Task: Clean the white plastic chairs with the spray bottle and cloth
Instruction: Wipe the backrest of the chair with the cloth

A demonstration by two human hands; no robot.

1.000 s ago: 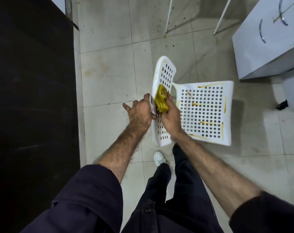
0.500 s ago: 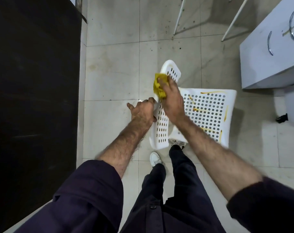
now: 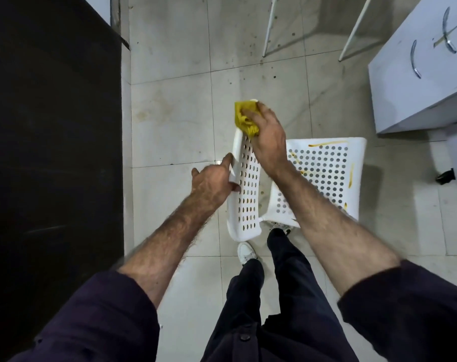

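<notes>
A white perforated plastic chair (image 3: pixel 326 173) stands on the tiled floor below me, its seat streaked with yellow-brown stains. Its backrest (image 3: pixel 245 194) rises at the left of the seat. My right hand (image 3: pixel 266 134) presses a crumpled yellow cloth (image 3: pixel 244 116) against the backrest's far top edge. My left hand (image 3: pixel 214 181) grips the backrest's outer left edge, thumb on the holed face. No spray bottle is in sight.
A dark cabinet or wall (image 3: pixel 52 152) fills the left side. A white drawer unit with metal handles (image 3: pixel 420 71) stands at the upper right. Thin white furniture legs (image 3: pixel 269 27) rise at the top. My legs and white shoe (image 3: pixel 245 253) are below the chair.
My right hand slid the cloth from the middle of the backrest up to its far top edge. My left hand kept its hold on the backrest's edge.
</notes>
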